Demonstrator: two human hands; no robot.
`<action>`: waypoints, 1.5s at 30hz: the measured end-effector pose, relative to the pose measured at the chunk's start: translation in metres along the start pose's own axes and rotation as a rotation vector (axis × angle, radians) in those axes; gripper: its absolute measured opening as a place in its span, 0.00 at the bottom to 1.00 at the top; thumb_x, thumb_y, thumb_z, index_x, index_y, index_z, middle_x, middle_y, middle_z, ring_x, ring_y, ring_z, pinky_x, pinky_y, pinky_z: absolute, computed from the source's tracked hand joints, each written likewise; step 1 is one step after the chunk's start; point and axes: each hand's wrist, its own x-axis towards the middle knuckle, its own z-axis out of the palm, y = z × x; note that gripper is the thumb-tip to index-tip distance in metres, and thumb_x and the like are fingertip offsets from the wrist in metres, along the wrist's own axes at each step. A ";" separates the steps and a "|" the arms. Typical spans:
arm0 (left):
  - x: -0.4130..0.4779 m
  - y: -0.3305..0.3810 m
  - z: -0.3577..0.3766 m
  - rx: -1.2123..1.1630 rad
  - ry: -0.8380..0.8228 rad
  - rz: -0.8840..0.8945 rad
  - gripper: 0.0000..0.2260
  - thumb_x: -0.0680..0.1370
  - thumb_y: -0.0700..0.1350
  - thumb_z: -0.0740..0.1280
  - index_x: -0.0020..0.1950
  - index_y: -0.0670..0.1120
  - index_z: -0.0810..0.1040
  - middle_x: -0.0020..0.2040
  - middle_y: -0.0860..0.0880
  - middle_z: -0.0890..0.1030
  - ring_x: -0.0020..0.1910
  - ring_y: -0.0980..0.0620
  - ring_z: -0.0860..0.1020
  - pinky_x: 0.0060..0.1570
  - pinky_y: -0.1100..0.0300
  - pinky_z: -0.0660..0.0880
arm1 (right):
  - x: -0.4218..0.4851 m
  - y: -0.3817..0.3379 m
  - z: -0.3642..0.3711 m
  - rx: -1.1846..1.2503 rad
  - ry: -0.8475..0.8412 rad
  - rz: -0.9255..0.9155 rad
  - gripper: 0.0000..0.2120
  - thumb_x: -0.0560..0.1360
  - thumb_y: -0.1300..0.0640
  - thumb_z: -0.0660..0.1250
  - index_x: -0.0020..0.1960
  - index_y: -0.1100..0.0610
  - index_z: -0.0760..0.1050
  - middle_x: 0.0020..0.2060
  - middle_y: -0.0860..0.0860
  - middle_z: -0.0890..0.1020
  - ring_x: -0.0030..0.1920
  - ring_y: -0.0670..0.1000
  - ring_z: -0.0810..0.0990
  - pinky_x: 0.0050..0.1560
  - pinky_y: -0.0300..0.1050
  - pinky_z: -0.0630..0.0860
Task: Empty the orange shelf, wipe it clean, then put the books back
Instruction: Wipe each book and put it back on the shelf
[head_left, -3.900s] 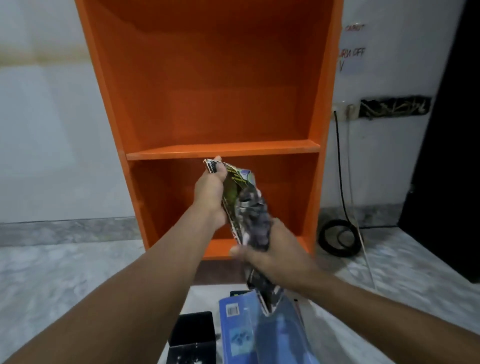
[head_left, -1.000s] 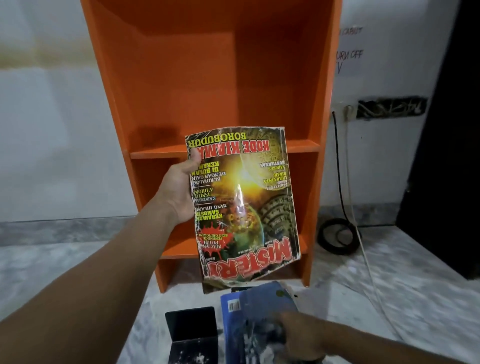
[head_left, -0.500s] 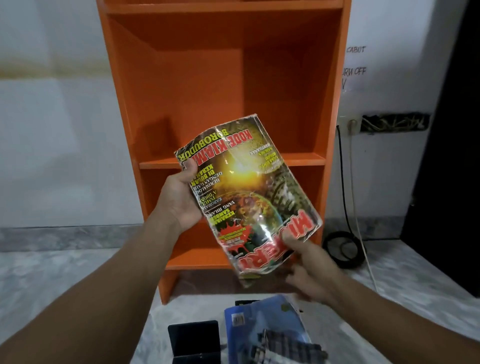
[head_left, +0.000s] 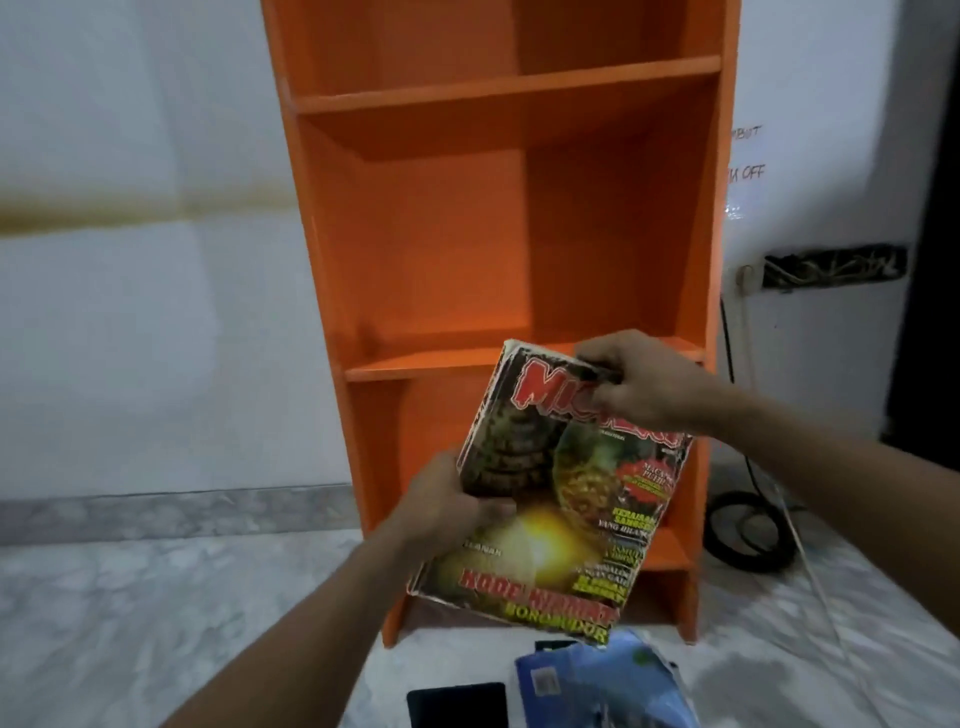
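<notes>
1. Before the orange shelf (head_left: 509, 208), in the air in front of its two lower compartments, a worn magazine (head_left: 566, 519) is held up by both hands, touching neither board nor floor.
2. Its cover faces the camera, red title at the top and yellow lettering at the bottom. The whole thing is tilted, with the top edge sloping down to the right.
3. The left hand (head_left: 447, 504) grips the magazine's left edge about halfway up. The thumb lies across the cover and the fingers are curled behind.
4. The right hand (head_left: 639, 384) pinches the top edge near the upper right corner and hides the middle of the title.
5. The magazine's lower right corner hangs free, just above a blue book (head_left: 597, 686) that lies on the marbled floor (head_left: 156, 623) in front of the shelf's foot.
6. A flat black object (head_left: 457, 706) lies just left of the blue book, at the bottom edge of the view.
7. A black cable (head_left: 748, 530) lies coiled on the floor to the right of the shelf, by the white wall. A paper note (head_left: 745, 156) hangs on that wall higher up.
</notes>
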 end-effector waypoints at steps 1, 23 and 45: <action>-0.002 0.001 0.000 -0.018 0.023 0.006 0.14 0.72 0.42 0.76 0.56 0.46 0.81 0.50 0.45 0.85 0.52 0.43 0.83 0.55 0.43 0.79 | 0.008 -0.007 0.005 -0.017 -0.007 -0.018 0.08 0.76 0.64 0.67 0.48 0.52 0.78 0.45 0.46 0.82 0.46 0.46 0.80 0.46 0.43 0.77; 0.035 0.038 -0.151 0.009 0.392 -0.008 0.07 0.79 0.40 0.67 0.56 0.47 0.80 0.52 0.47 0.84 0.51 0.50 0.82 0.51 0.53 0.80 | 0.159 -0.041 0.065 0.964 0.453 0.416 0.35 0.71 0.59 0.74 0.74 0.60 0.63 0.71 0.60 0.70 0.69 0.63 0.70 0.67 0.69 0.67; 0.129 0.047 -0.129 0.259 0.955 -0.299 0.05 0.77 0.44 0.70 0.51 0.48 0.85 0.43 0.49 0.84 0.41 0.50 0.82 0.46 0.53 0.82 | 0.305 -0.002 0.079 0.809 -0.098 0.409 0.19 0.70 0.53 0.76 0.54 0.58 0.71 0.52 0.57 0.79 0.50 0.58 0.79 0.36 0.50 0.81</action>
